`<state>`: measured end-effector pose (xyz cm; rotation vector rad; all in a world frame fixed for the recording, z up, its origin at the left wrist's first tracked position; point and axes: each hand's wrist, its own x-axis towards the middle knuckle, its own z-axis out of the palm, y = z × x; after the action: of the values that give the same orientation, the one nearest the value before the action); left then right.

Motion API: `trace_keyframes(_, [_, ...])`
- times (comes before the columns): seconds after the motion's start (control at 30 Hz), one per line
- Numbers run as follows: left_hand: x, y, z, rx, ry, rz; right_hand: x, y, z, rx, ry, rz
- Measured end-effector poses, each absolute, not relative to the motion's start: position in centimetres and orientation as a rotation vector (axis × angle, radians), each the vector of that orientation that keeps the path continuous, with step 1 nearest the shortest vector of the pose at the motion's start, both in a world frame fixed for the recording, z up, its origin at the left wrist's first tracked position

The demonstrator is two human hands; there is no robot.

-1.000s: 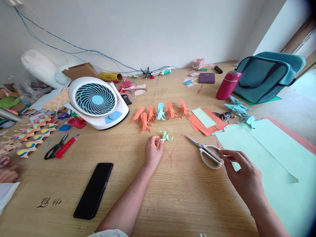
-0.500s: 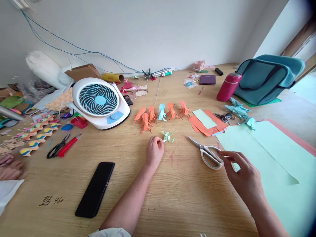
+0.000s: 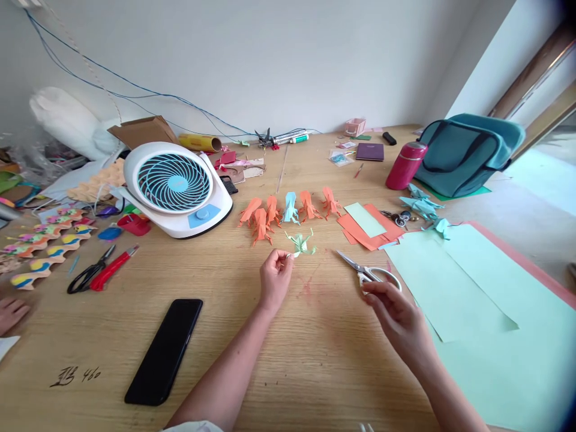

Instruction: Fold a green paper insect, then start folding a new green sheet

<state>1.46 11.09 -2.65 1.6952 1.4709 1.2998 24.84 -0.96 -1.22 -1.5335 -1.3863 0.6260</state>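
My left hand [image 3: 275,279] is closed in a pinch on one leg of a pale green origami insect [image 3: 300,243], just above the table. Its thin legs stick out to both sides. My right hand [image 3: 398,324] is loosely curled, thumb and forefinger slightly apart, with nothing visible between them. It hovers over the handles of white-handled scissors [image 3: 382,276], partly hiding them; the blades point to the far left. Behind the green insect stand several orange origami insects [image 3: 260,225] and a light blue one [image 3: 290,207].
Orange and green paper pieces [image 3: 371,225] and large pale green sheets [image 3: 486,288] lie to the right, near a red flask [image 3: 406,166] and teal bag [image 3: 463,156]. On the left are a fan [image 3: 180,189], phone [image 3: 164,351], red cutter [image 3: 112,270], black scissors [image 3: 90,273] and another person's hand [image 3: 11,313].
My right hand has moved left, from beside the scissors' handles to over them. My left hand keeps its pinch on the green insect, which has tilted slightly. The view has shifted a little.
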Motion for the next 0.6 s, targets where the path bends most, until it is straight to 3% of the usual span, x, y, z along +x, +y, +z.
trace_keyframes(0.1, [3.0, 9.5, -0.9, 1.518, 1.194, 1.315, 23.2, -0.1, -0.8, -1.333, -1.091, 1.158])
trace_keyframes(0.2, [4.8, 7.4, 0.6, 1.467, 1.026, 1.205, 22.2, 1.1, 0.0, -1.155, -0.767, 1.408])
trace_keyframes(0.33, [6.1, 5.3, 1.1, 1.529, 0.968, 1.097, 22.2, 1.9, 0.6, -0.943, -0.445, 1.513])
trace_keyframes(0.6, [6.6, 4.4, 1.1, 1.667, 1.085, 1.077, 23.3, 1.1, -0.2, -0.900, -0.675, 1.523])
